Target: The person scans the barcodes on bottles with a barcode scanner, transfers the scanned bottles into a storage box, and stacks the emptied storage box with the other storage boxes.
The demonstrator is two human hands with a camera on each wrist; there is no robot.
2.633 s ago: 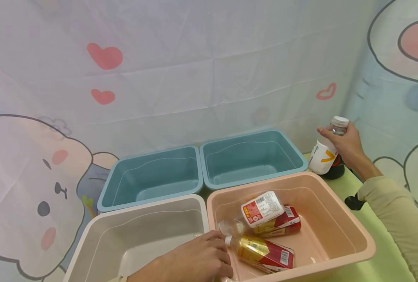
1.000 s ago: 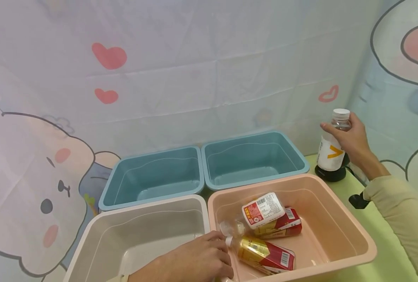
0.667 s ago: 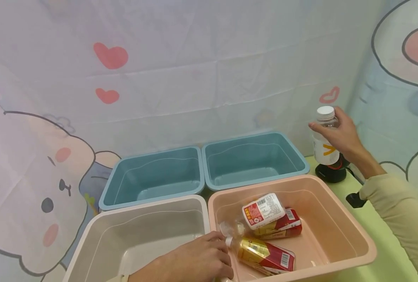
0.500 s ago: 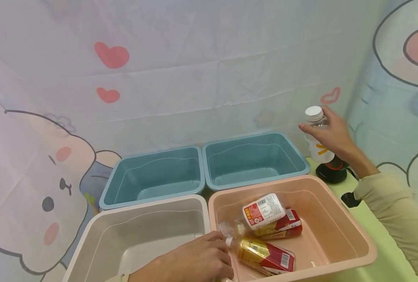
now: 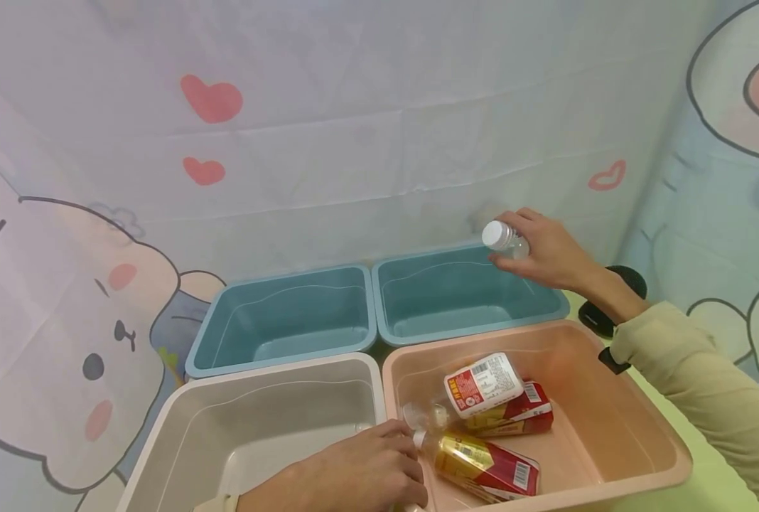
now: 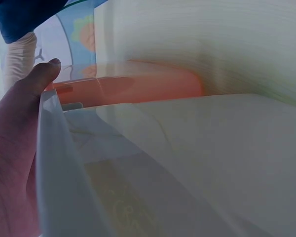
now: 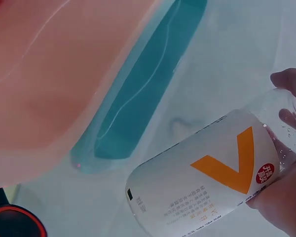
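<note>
The right hand (image 5: 548, 249), its grip clamped on a clear plastic bottle with a white label and orange mark (image 7: 207, 180), carries it tilted above the right teal plastic bin (image 5: 418, 328); lowering and release seem next, while the left hand (image 5: 354, 476) rests, fingers curled, over the beige bin's rim (image 5: 379, 398).

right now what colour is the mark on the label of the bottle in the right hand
Orange, on a white label: a V-shaped mark on the bottle that the right hand holds. Best seen in the right wrist view.

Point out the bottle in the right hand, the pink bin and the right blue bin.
bottle (image 7: 202, 182): right wrist view, on its white label.
pink bin (image 5: 616, 427): head view, on its bare inner wall.
right blue bin (image 5: 443, 299): head view, on its inside wall.
</note>
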